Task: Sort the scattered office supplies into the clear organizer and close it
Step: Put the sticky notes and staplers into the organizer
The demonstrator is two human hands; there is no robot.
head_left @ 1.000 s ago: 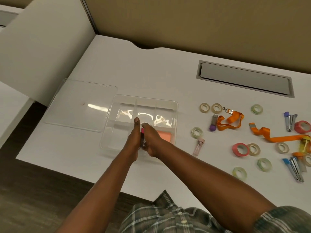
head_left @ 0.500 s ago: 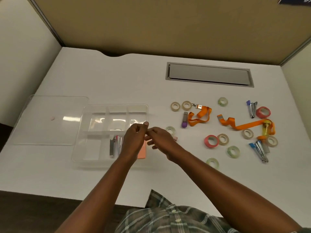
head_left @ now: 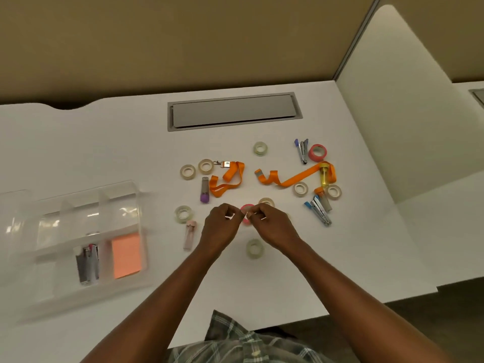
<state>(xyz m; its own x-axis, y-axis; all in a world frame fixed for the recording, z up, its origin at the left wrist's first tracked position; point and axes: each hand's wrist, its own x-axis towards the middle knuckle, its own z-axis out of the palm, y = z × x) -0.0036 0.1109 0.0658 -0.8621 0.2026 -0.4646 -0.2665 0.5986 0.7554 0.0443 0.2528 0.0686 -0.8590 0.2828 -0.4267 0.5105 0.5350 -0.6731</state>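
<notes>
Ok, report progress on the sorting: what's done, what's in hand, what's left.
Done: the clear organizer holds an orange sticky pad and metal staplers. In hand: left hand and right hand meet with curled fingers at the pink tape roll; grip unclear. To do: other tape rolls, both orange lanyards and blue staplers lie on the desk; organizer has no lid on.

White desk (head_left: 110, 142): clear organizer (head_left: 136, 200) at left; tape rolls (head_left: 187, 171), two orange lanyards (head_left: 227, 176), small staplers (head_left: 320, 212) scattered centre-right; grey cable hatch (head_left: 233, 111) set in rear.
</notes>
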